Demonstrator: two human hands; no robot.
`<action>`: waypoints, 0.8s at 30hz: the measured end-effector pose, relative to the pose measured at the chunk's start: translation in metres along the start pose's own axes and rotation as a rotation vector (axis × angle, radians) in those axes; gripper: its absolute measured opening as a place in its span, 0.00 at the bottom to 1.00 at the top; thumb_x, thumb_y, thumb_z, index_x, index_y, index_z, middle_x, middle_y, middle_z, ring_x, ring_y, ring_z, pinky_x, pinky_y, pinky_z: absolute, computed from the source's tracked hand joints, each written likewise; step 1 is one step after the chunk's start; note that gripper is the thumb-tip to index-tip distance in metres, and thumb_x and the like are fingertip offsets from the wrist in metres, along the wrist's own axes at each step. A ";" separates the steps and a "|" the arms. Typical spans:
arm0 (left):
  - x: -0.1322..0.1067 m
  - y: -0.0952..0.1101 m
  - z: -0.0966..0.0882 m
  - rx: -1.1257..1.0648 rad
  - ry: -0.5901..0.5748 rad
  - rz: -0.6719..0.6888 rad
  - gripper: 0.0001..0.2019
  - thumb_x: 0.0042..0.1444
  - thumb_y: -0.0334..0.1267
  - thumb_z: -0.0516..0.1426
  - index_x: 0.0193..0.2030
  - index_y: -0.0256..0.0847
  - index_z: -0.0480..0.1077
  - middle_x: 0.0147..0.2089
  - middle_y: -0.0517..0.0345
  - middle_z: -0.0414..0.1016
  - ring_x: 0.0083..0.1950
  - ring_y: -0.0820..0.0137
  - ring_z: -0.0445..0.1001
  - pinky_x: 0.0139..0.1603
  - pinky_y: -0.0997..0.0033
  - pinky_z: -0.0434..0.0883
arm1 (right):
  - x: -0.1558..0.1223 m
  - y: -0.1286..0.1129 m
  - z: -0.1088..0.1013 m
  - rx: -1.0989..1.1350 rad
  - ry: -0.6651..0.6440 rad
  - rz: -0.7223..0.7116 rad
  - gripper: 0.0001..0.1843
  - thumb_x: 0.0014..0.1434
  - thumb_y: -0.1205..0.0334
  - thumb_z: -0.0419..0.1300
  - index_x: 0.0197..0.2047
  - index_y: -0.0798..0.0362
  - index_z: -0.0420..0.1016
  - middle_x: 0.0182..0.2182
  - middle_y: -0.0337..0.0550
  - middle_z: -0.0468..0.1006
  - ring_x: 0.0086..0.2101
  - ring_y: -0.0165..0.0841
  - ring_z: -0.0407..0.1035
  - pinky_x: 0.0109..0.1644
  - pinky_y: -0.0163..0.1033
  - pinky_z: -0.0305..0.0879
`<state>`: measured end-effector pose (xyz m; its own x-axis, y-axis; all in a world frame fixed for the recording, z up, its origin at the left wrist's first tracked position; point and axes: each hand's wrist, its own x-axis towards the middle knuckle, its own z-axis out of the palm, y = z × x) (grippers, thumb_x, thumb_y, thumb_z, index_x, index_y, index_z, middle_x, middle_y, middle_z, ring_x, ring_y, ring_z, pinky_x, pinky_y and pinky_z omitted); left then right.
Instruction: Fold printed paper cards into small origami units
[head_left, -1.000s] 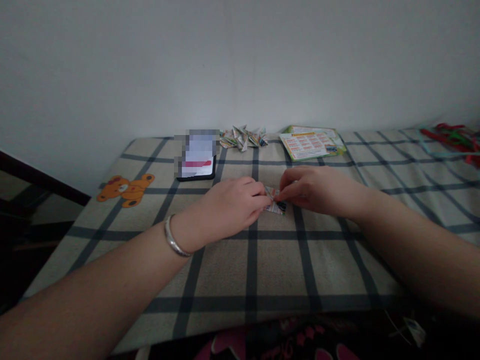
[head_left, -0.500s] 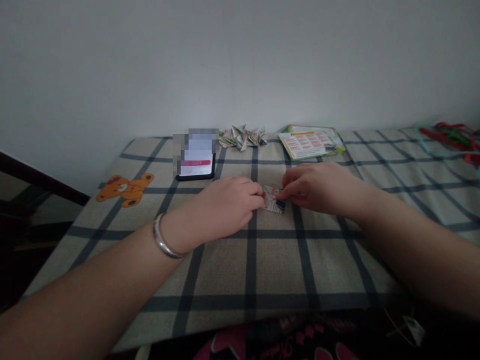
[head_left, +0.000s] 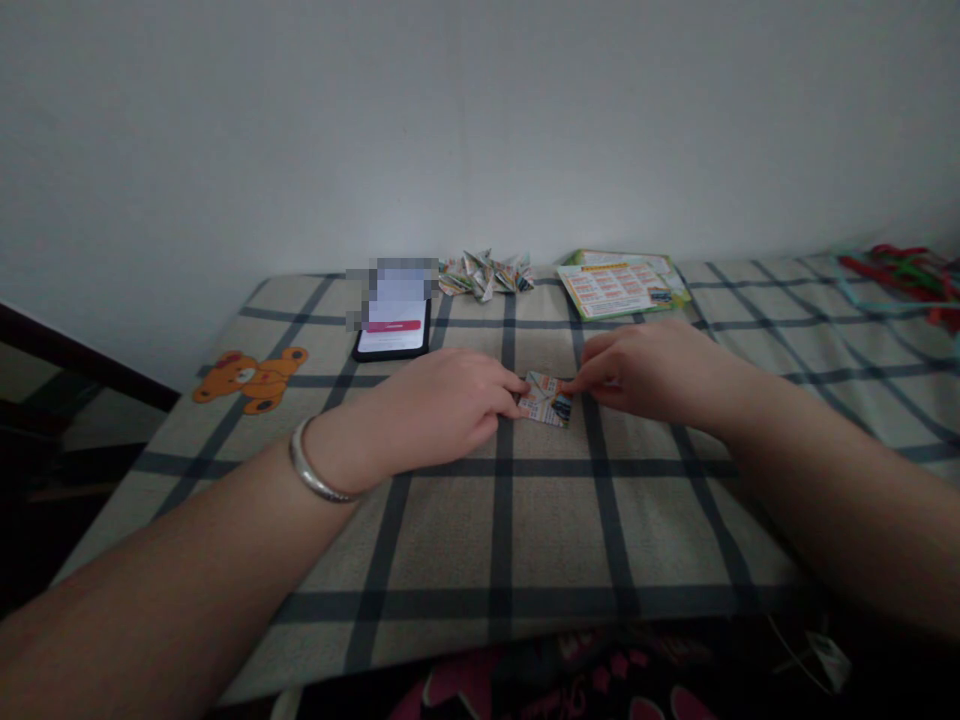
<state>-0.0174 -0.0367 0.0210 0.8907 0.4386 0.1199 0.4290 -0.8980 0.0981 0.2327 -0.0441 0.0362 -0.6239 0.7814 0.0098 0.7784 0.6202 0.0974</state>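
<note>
1. Head view: left hand [head_left: 457, 405] and right hand [head_left: 651, 370] angle inward, backs up, fingers bent nearly closed.
2. Two overlapping printed leaflets [head_left: 616, 291].
3. One smartphone [head_left: 391, 340].
4. One folded paper square [head_left: 546, 401] between the hands, pinched at opposite edges.

- Phone [head_left: 391, 335]: smooth screen, black surround.
- Tablecloth [head_left: 442, 540] under the phone: woven cloth, matt, slightly coarse.
- Folded pieces [head_left: 484, 277] just right of the phone: creased printed paper.
- Printed sheets [head_left: 616, 290] farther right of the phone: smooth-looking paper (gloss is hard to judge).
- Small square [head_left: 546, 402] right of the phone, nearer: creased printed paper.
- Bracelet [head_left: 306, 467] in front of the phone: shiny metal.
- Wall [head_left: 465, 130] behind the phone: smooth, matt.
</note>
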 end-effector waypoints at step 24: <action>-0.003 -0.007 -0.003 -0.040 -0.023 0.101 0.21 0.54 0.26 0.52 0.50 0.47 0.77 0.59 0.61 0.73 0.57 0.66 0.72 0.62 0.63 0.66 | 0.004 0.027 0.008 0.466 -0.182 0.004 0.20 0.54 0.70 0.57 0.45 0.41 0.82 0.33 0.32 0.84 0.26 0.27 0.72 0.30 0.33 0.64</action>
<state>-0.0238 -0.0314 0.0231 0.9326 0.3442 0.1084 0.3305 -0.9353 0.1262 0.2513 -0.0237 0.0306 -0.6306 0.7575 -0.1687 0.7552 0.5490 -0.3582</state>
